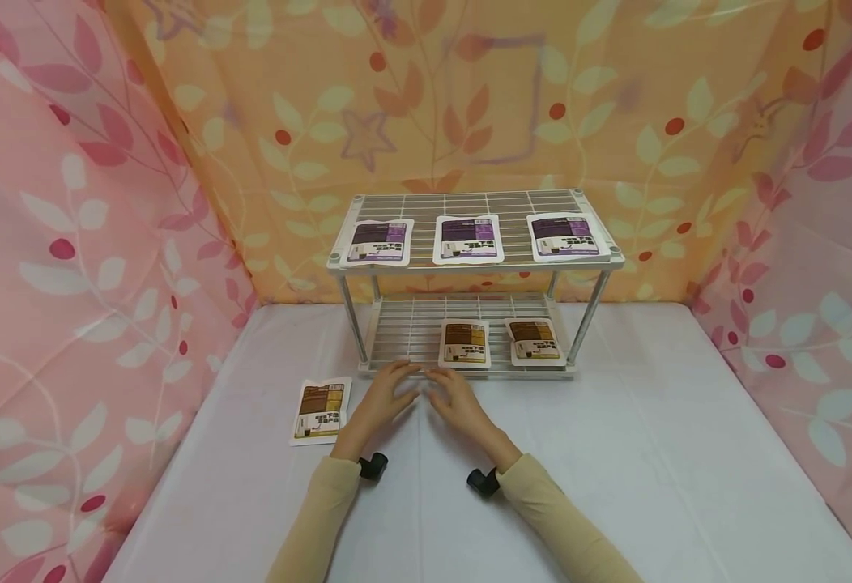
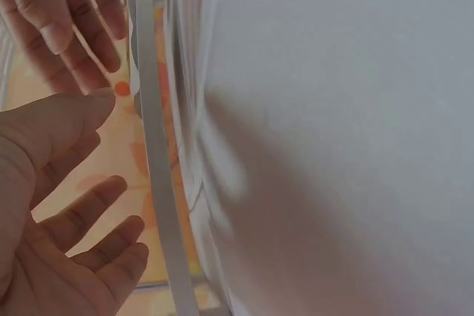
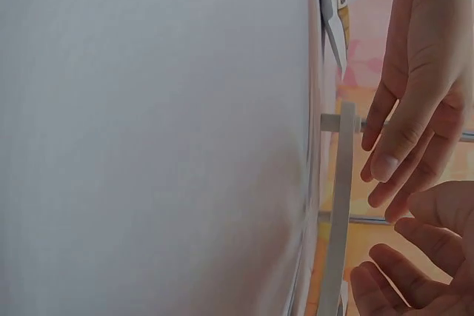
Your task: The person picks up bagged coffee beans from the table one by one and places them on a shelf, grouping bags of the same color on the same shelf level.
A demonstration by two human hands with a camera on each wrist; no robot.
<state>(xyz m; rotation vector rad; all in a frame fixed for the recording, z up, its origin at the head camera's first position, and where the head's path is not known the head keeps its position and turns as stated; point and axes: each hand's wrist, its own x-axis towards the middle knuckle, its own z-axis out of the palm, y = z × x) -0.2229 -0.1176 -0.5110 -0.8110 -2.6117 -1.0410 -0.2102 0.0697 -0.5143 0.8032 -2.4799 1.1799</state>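
Observation:
Both hands hover side by side at the front edge of a white two-tier wire rack (image 1: 462,268). My left hand (image 1: 385,398) has loosely bent fingers and holds nothing. Opposite it, my right hand (image 1: 464,402) is held the same way, its fingertips close to the left ones. In the left wrist view, gaps show between the fingers of the left hand (image 2: 67,205). A brown-and-yellow pouch (image 1: 321,411) lies on the table left of the left forearm. Two similar pouches, one in the middle (image 1: 465,343) and one at right (image 1: 534,342), lie on the lower shelf.
On the upper shelf lie three purple-and-white pouches: left (image 1: 378,243), middle (image 1: 468,240) and right (image 1: 568,236). A white cloth (image 1: 659,453) covers the table. Patterned curtains (image 1: 426,97) enclose the back and both sides.

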